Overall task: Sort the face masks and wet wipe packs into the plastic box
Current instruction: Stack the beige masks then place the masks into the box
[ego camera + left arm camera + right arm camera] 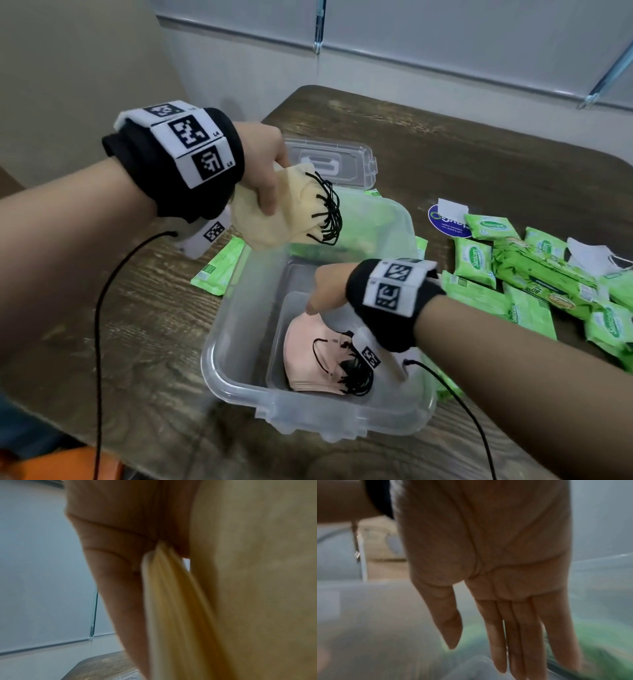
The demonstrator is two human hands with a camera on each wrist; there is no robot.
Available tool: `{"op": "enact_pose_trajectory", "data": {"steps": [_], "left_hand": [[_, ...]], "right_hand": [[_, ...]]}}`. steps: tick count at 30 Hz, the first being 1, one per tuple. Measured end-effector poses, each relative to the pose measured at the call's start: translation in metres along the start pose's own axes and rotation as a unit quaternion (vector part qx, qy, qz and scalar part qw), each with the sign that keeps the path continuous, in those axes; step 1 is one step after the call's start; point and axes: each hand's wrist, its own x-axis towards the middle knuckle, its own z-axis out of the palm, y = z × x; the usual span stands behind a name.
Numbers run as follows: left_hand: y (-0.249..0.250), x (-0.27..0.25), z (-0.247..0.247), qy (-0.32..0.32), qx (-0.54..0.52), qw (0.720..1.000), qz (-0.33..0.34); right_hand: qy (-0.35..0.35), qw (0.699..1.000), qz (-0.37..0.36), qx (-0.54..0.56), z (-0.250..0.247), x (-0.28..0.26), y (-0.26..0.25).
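Both forearms bare, no sleeves. Left wrist band [178, 161]: thick black fabric cuff, wrapped by a white strip carrying three square black-and-white fiducial tags, small labels "L4" and "L5" legible beside two of them. White camera block [205, 236] under that wrist with its own small tag; thin black cable [99, 325] exits it and loops toward the near edge. Right wrist band [390, 301]: same black cuff, white strip with two tags visible. White block [373, 356] below it, one small tag, a second black cable [476, 428] trailing near. Left hand [263, 161] and right hand [329, 287] bare, no gloves or rings visible.
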Motion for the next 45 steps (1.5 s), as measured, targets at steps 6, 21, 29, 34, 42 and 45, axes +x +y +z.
{"op": "enact_pose_trajectory", "data": {"steps": [6,21,29,34,42,45], "left_hand": [[0.0,0.004,0.004,-0.011,0.011,1.0,0.014],[0.006,-0.008,0.012,-0.042,0.034,0.997,0.052],[0.018,-0.017,0.008,-0.024,0.041,0.997,0.061],[0.021,-0.022,0.013,-0.033,0.058,0.995,0.068],[0.023,-0.035,-0.006,-0.022,0.11,0.987,0.118],[0.026,-0.043,-0.024,0.002,0.158,0.976,0.149]], "right_hand": [[-0.051,0.983,0.062,-0.163,0.07,0.101,0.021],[-0.088,0.993,0.08,0.014,0.066,0.06,0.021],[-0.017,0.995,0.087,0.052,0.071,0.057,0.03],[-0.029,0.993,0.106,0.05,0.073,0.064,0.029],[0.122,0.98,0.022,0.158,0.037,0.038,0.033],[0.22,0.911,-0.062,0.343,0.011,0.012,0.035]]}}
